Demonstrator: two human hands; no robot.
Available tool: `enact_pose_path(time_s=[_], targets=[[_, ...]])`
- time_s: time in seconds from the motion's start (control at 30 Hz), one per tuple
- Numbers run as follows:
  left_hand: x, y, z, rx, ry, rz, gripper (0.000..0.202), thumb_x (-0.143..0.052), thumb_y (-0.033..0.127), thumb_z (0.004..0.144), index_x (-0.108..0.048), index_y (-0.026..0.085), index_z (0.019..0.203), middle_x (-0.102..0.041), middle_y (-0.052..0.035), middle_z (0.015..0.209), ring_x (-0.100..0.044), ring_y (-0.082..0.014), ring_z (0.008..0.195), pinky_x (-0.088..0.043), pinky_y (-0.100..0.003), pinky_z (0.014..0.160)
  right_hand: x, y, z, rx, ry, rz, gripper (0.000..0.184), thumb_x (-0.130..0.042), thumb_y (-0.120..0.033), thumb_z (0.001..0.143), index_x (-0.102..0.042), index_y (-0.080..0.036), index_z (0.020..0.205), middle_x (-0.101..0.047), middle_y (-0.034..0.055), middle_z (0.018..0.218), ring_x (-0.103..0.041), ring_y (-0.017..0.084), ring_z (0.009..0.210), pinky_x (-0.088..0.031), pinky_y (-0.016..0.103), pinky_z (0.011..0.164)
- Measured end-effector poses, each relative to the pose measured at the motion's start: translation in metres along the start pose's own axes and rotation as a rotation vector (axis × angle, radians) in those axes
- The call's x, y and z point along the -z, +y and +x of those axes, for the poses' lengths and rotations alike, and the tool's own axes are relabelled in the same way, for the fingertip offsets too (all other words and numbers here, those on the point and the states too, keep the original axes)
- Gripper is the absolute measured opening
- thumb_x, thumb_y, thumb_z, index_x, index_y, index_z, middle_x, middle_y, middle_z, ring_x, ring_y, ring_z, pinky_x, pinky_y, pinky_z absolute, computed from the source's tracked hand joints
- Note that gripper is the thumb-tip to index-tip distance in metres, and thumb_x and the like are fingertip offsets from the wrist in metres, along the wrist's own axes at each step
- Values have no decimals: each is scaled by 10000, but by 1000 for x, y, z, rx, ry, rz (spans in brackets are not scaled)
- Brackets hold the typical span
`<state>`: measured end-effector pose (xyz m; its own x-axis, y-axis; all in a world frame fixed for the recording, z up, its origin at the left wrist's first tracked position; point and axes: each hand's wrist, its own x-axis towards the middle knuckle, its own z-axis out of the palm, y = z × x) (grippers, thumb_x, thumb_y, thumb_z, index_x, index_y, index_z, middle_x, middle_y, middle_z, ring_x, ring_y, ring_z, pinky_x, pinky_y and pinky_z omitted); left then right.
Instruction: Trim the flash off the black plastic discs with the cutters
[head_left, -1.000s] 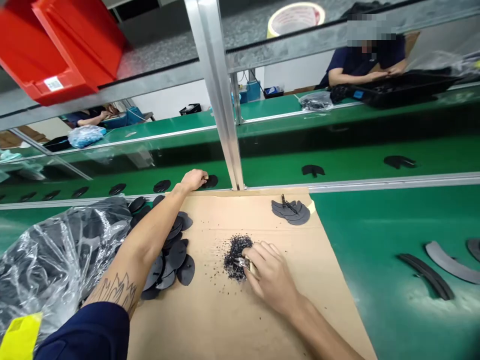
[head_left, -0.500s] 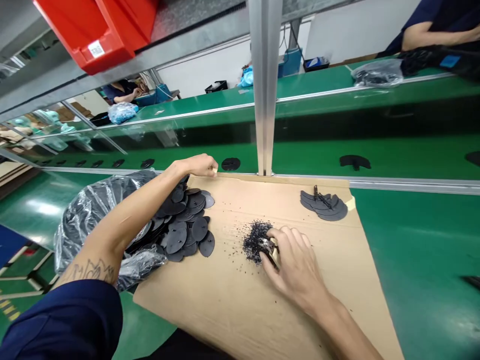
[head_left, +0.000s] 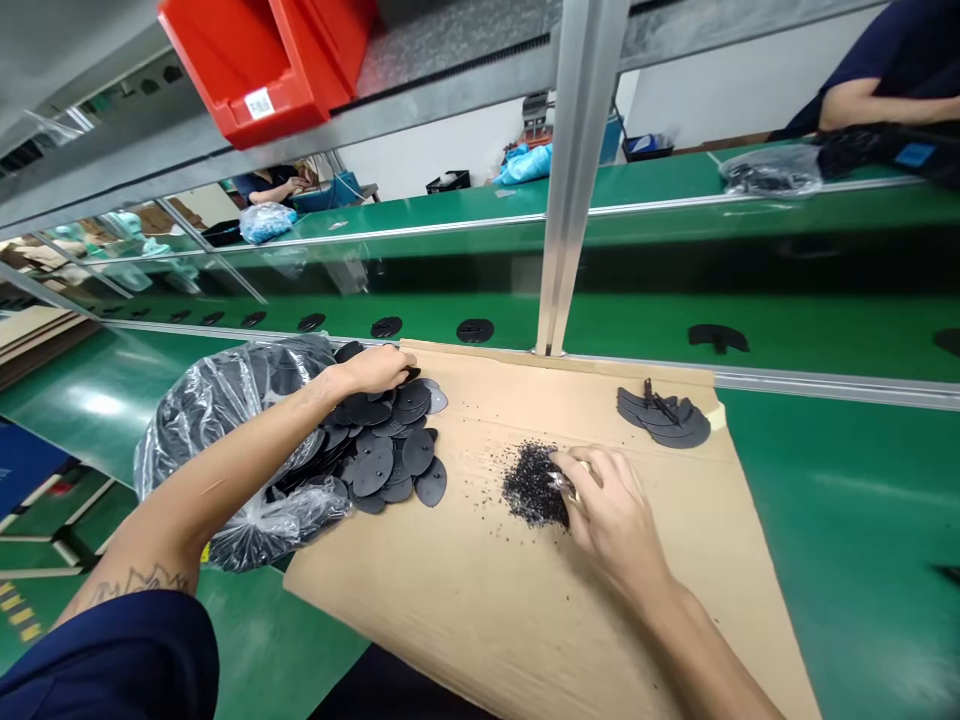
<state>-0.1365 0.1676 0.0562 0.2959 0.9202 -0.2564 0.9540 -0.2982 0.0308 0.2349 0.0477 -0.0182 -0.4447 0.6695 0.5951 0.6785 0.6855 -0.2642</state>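
Note:
My left hand [head_left: 381,368] is at the upper edge of a pile of flat black oval discs [head_left: 373,466], its fingers closed at a dark disc [head_left: 413,374] that is mostly hidden. The pile spills from a clear plastic bag [head_left: 217,400] onto a cardboard sheet [head_left: 450,590]. My right hand [head_left: 611,505] is wrapped round small nippers [head_left: 559,482]; a shiny metal head and a bit of pale handle show, the rest is covered by fingers. Beside the nippers lies a heap of tiny black bits [head_left: 531,485].
Several black parts [head_left: 667,418] overlap at the cardboard's upper right. Beyond a metal rail, black discs [head_left: 475,330] sit in a row on a green belt [head_left: 637,320]. An upright metal post [head_left: 570,200] and a shelf with a red bin [head_left: 262,70] stand ahead. Co-workers [head_left: 870,90] sit across.
My left hand has come back from the belt to the disc pile, and a disc lies on the belt near where it was. My right hand stays by the bits. The view has shifted slightly.

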Motion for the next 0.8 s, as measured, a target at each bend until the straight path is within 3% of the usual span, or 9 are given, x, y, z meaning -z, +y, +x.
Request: enact_pose_path(time_s=[0.17, 0.27, 0.33, 0.4, 0.47, 0.57, 0.67, 0.8], targets=[[5, 15, -3, -48, 153, -249, 164, -485, 264, 897, -586, 169, 810, -594, -19, 654, -594, -164, 604, -439, -254, 618, -3, -2, -6, -48, 43, 77, 285, -485, -123, 937, -646, -168, 1168, -671, 102, 906, -586, 249, 817, -484, 362, 696], [5, 39, -5, -117, 165, -395, 247, -459, 341, 946, -616, 153, 920, -602, -2, 651, -569, -136, 567, -453, -233, 579, -2, -7, -7, -143, 67, 261, 229, -499, -202, 978, -664, -182, 1135, -704, 98, 921, -624, 236, 810, -496, 360, 723], [4, 64, -8, -198, 179, -477, 267, -489, 364, 958, -643, 145, 964, -642, -16, 702, -592, -136, 610, -477, -236, 603, 1, -12, -6, -301, 55, 461, 207, -517, -295, 1000, -681, -199, 1081, -714, 83, 908, -639, 220, 797, -500, 347, 727], [3, 92, -15, -364, 266, -553, 239, -546, 345, 966, -681, 150, 995, -695, -45, 803, -627, -145, 699, -498, -251, 667, 5, -16, -3, -516, 18, 724, 264, -544, -418, 995, -695, -204, 1028, -696, 53, 820, -620, 192, 717, -492, 322, 671], [1, 122, -23, -616, 392, -572, 174, -589, 290, 975, -710, 174, 1019, -728, -60, 878, -641, -156, 787, -502, -278, 750, 8, -19, 0, -715, -18, 1048, 380, -573, -540, 958, -706, -186, 1000, -658, 25, 721, -568, 158, 609, -463, 291, 584], [1, 158, -34, -964, 490, -448, 151, -577, 175, 987, -720, 210, 1024, -758, -62, 923, -632, -169, 869, -483, -309, 821, 13, -21, 4, -927, -24, 1447, 462, -687, -599, 859, -723, -169, 1020, -672, 22, 723, -554, 136, 578, -463, 273, 560], [5, 179, -38, -1128, 445, -350, 219, -528, 124, 1000, -719, 221, 1043, -769, -77, 991, -639, -186, 952, -500, -318, 849, 14, -24, 6, -1042, 11, 1634, 435, -854, -493, 708, -747, -182, 992, -695, 16, 786, -596, 133, 651, -509, 271, 649], [23, 189, -29, -1111, 105, -413, 154, -607, 253, 990, -729, 196, 1063, -749, -118, 1080, -666, -213, 1032, -538, -319, 903, 9, -27, 4, -1129, 189, 1594, 451, -912, -396, 580, -735, -195, 942, -707, 11, 871, -622, 150, 785, -506, 262, 735]])
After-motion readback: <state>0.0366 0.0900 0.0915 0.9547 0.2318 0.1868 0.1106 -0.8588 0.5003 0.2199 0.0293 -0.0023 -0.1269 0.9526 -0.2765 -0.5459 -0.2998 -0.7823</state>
